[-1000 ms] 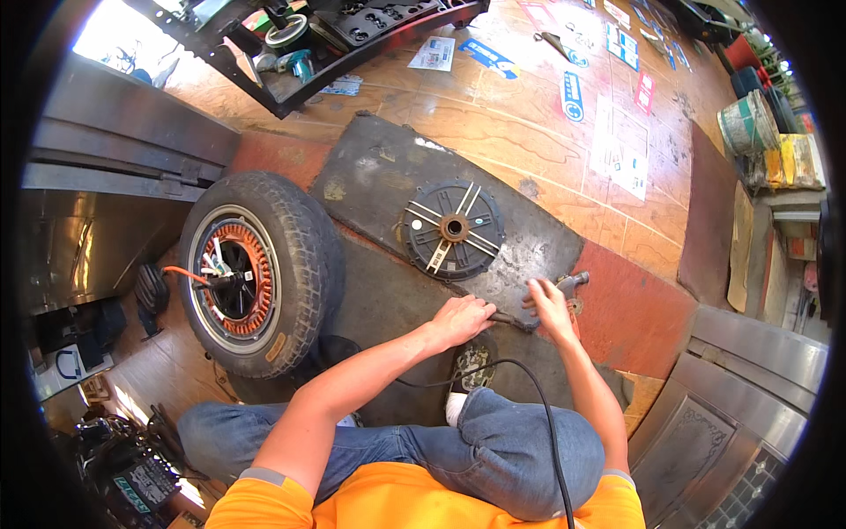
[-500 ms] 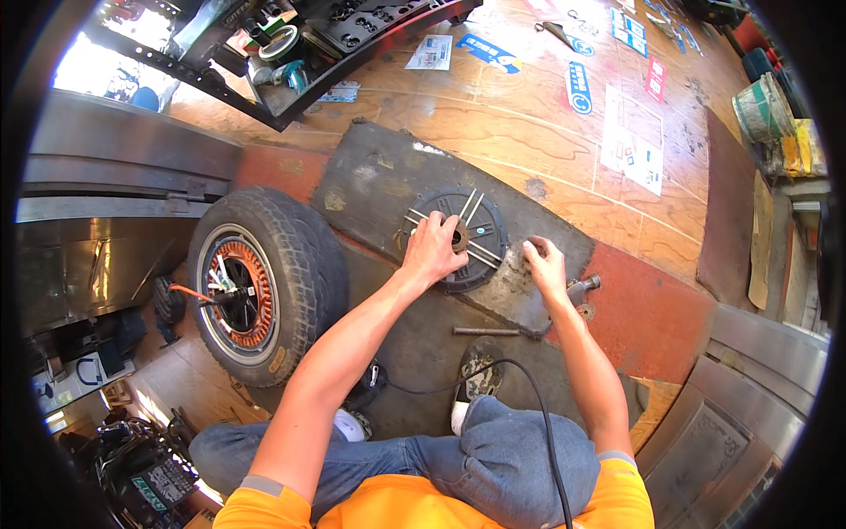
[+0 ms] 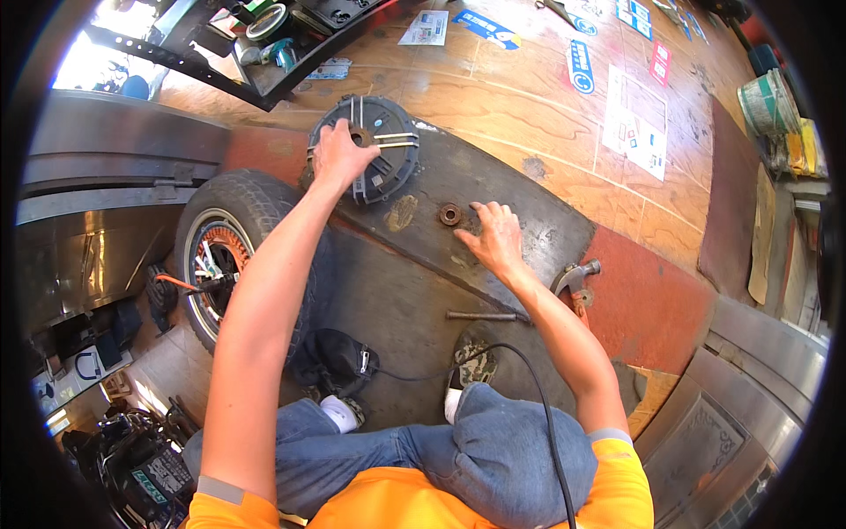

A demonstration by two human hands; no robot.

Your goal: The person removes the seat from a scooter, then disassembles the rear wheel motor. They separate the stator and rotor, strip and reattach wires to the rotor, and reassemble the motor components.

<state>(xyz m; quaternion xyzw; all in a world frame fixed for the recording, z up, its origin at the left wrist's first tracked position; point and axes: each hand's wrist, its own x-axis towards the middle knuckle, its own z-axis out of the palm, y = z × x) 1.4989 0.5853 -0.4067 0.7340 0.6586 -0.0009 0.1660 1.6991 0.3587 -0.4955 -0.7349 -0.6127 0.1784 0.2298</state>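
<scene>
My left hand grips a round dark motor cover near its central hole, with the fingers curled over the hub. Pale metal strips cross the cover's face, which lies at the left end of a worn black board. My right hand is open, with thumb and forefinger apart. Close to its fingertips, a small rusty bearing-like ring lies on the board. Left of my legs stands a tyred hub-motor wheel, partly behind my left forearm. Copper-coloured windings show inside its rim.
A claw hammer rests at the board's right end, and a metal rod lies nearer me. At the upper left stands a black tool cart. A black cable crosses my knee. A bucket stands far right.
My left hand has carried the cover left and away from me. The rusty ring now shows on the board. My right hand has moved left beside it, fingers spread.
</scene>
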